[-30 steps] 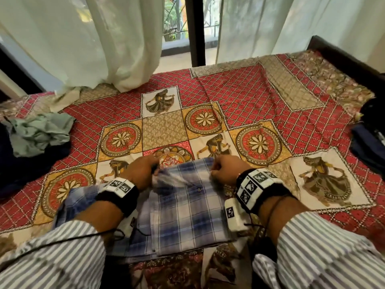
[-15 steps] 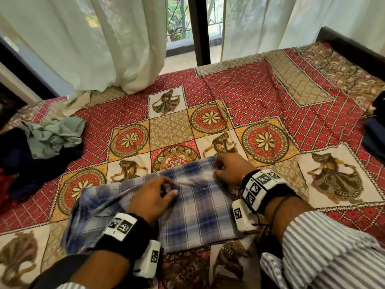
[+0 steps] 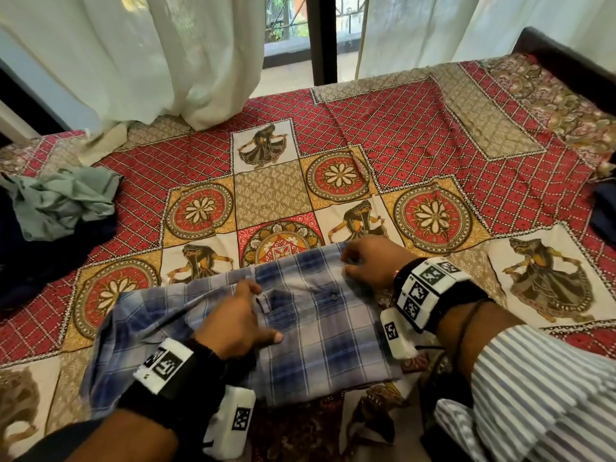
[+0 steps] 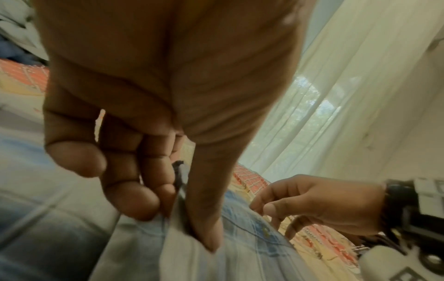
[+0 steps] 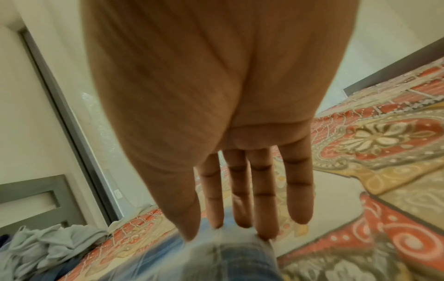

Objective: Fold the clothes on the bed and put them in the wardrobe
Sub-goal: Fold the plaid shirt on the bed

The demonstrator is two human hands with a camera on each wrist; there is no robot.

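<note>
Plaid shirt (image 3: 310,328): blue-white checks, partly folded on bed (image 3: 416,155); button showing
Left hand (image 3: 233,321): pinching a fold
Right hand (image 3: 370,261): pinching far edge

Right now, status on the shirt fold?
Left hand pinches a fold mid plaid shirt. Right hand holds its far right corner. Half folded; green garment waits at left.

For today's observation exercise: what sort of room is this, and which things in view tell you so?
Most likely a bedroom. A patterned bedspread covers a bed with a dark frame, pale curtains hang by a window, and a plaid shirt lies under both hands, half folded.
</note>
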